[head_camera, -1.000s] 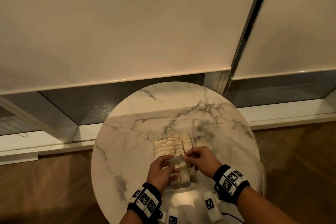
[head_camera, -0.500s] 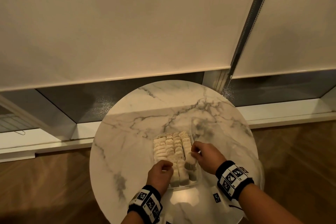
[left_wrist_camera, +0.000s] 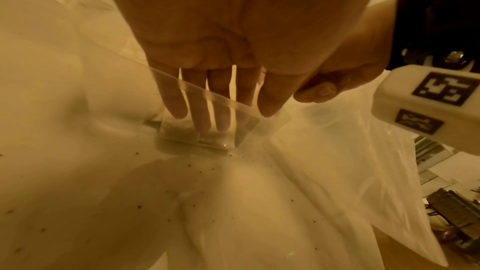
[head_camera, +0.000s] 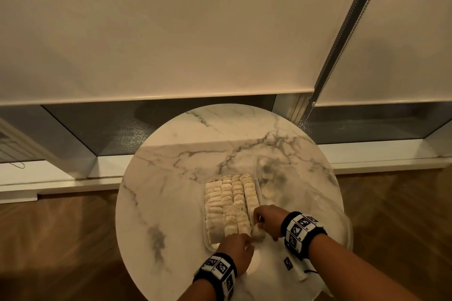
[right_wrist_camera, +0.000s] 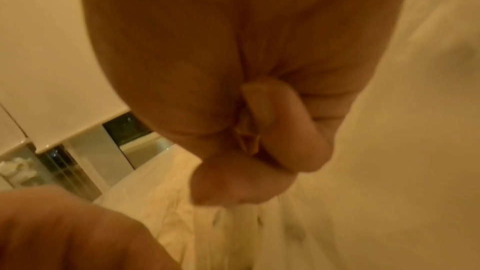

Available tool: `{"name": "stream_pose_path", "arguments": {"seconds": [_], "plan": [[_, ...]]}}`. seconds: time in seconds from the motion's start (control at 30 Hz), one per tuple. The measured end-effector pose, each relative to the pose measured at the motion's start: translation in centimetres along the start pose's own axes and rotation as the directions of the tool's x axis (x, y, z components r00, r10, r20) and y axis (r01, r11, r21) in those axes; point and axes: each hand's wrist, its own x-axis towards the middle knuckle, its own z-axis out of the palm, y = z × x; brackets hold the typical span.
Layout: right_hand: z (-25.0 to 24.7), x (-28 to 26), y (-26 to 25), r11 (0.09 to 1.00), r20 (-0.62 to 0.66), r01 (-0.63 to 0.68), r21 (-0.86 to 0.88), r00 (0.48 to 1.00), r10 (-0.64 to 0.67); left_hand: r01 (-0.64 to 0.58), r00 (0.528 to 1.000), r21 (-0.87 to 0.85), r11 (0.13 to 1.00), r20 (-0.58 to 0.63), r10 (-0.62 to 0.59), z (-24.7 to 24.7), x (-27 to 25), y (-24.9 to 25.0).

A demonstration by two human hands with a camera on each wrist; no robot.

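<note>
A clear plastic tray [head_camera: 207, 239] on the round marble table [head_camera: 171, 190] holds rows of cream tea bags [head_camera: 230, 198]. My left hand [head_camera: 238, 247] is at the tray's near edge. In the left wrist view its straight fingers [left_wrist_camera: 205, 108] reach down inside the clear tray wall [left_wrist_camera: 221, 98] at a corner. My right hand [head_camera: 263, 221] is at the tray's near right corner, fingers curled, and pinches a pale tea bag [head_camera: 258, 236]. The right wrist view shows a bit of that tea bag [right_wrist_camera: 245, 132] between thumb and finger.
Clear crumpled plastic [head_camera: 271, 178] lies to the right of the tray. A white block with a black marker [head_camera: 293, 266] sits near the table's front edge. Roller blinds [head_camera: 171, 32] and a low sill are behind the table; wood floor lies around it.
A second ago both hands held one tea bag above the tray. The left hand has let go and dropped to the tray's near edge; the right hand has moved to the near right corner.
</note>
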Motion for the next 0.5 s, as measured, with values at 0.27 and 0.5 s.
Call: {"name": "stream_pose_path", "arguments": {"seconds": [0.27, 0.5], "plan": [[1.3, 1.5, -1.1, 0.982, 0.038, -0.02, -0.187, 0.999, 0.028, 0.001, 1.0, -0.001, 1.0, -0.02, -0.001, 0.2, 0.2, -0.6], [1.4, 2.0, -1.3, 0.977, -0.095, 0.007, -0.214, 0.995, -0.028, -0.014, 1.0, 0.02, 1.0, -0.013, 0.014, 0.2, 0.4, -0.5]]}}
